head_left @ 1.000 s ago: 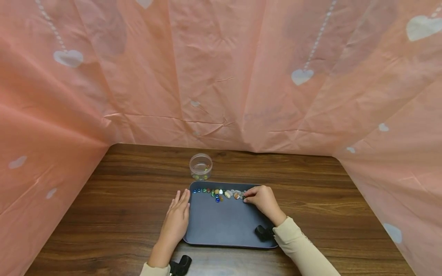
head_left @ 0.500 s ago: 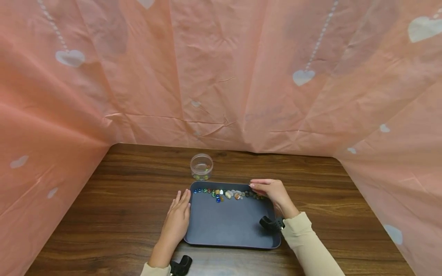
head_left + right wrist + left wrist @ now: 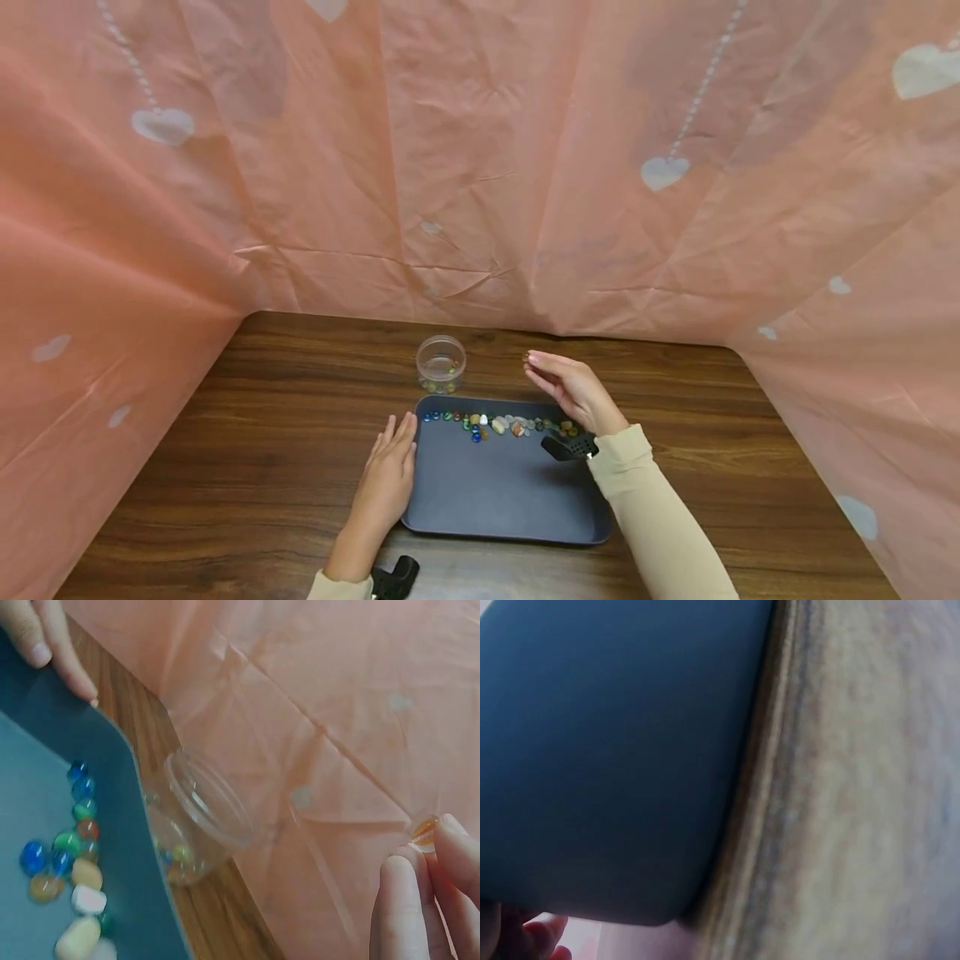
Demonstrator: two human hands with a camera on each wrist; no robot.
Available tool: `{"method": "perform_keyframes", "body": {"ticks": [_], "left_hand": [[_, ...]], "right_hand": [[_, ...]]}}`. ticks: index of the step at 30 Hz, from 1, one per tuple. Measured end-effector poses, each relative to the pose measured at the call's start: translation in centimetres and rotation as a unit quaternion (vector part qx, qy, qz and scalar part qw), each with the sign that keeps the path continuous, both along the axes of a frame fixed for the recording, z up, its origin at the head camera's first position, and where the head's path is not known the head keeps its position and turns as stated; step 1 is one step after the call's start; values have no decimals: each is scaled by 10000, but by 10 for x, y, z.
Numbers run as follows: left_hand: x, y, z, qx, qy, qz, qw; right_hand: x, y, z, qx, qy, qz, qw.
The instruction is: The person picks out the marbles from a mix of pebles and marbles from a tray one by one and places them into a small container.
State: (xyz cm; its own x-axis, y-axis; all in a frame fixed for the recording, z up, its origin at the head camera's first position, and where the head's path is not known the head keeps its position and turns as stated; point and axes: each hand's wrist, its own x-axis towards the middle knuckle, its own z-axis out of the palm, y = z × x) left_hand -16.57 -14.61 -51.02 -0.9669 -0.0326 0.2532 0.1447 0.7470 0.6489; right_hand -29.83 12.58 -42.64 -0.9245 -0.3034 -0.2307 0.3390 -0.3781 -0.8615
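My right hand (image 3: 579,393) is raised beyond the tray's far edge and pinches a clear marble with an orange swirl (image 3: 424,832) between thumb and fingertips. Fingers straight, my left hand (image 3: 386,477) lies along the left edge of the dark grey tray (image 3: 502,492). Along the tray's far side runs a row of glass marbles and pebbles. In the right wrist view it includes a blue marble (image 3: 34,857), a white pebble (image 3: 88,898) and a cream pebble (image 3: 78,939). A clear round jar (image 3: 441,367), with several marbles in its bottom, stands behind the tray, left of my right hand.
The tray stands on a brown wood-grain table (image 3: 300,400). A pink curtain (image 3: 480,167) with heart prints encloses the table at the back and both sides. Each wrist carries a black camera mount, such as the right one (image 3: 567,447).
My right hand has gone from the row of stones, first rightward, then up and away past the tray's far edge, with the marble in its fingertips. The left hand stays put.
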Motion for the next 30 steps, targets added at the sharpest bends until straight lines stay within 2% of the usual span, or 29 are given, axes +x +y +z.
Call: {"method": "perform_keyframes", "body": {"ticks": [4,6,8,9,10,11,14,16,18,19,20,24,30], "left_hand": [[0,0,-1,-1,-31,-3,10000],[0,0,-2,3,-73,1,10000],[0,0,-2,-17,-79,16,10000],[0,0,-2,-24,-80,23,10000],[0,0,-2,-34,-72,30,10000],[0,-1,-2,-38,-69,36,10000],[0,-1,-3,-28,-37,48,10000],[1,-1,-4,-37,-13,53,10000],[1,-1,-4,-49,2,49,10000],[1,0,-5,-59,16,45,10000],[1,0,-5,-66,26,39,10000],[0,1,-4,-68,56,19,10000],[-2,-1,-2,-77,114,65,9999]], "right_hand": [[-11,-24,7,496,251,38,9984],[-17,-40,12,991,471,49,9939],[-23,-56,17,1732,874,89,9810],[-25,-65,18,2177,1138,100,9693],[-28,-74,20,2724,1485,102,9506],[-30,-82,20,3309,1834,107,9256],[-35,-106,19,4785,2841,169,8306],[-38,-119,17,5396,3300,272,7741],[-39,-129,13,5636,3500,500,7466],[-39,-133,11,5734,3537,607,7365],[-40,-136,10,5812,3567,706,7279],[-39,-144,6,6041,3466,948,7112],[-42,-147,5,6047,3501,907,7096]]}}
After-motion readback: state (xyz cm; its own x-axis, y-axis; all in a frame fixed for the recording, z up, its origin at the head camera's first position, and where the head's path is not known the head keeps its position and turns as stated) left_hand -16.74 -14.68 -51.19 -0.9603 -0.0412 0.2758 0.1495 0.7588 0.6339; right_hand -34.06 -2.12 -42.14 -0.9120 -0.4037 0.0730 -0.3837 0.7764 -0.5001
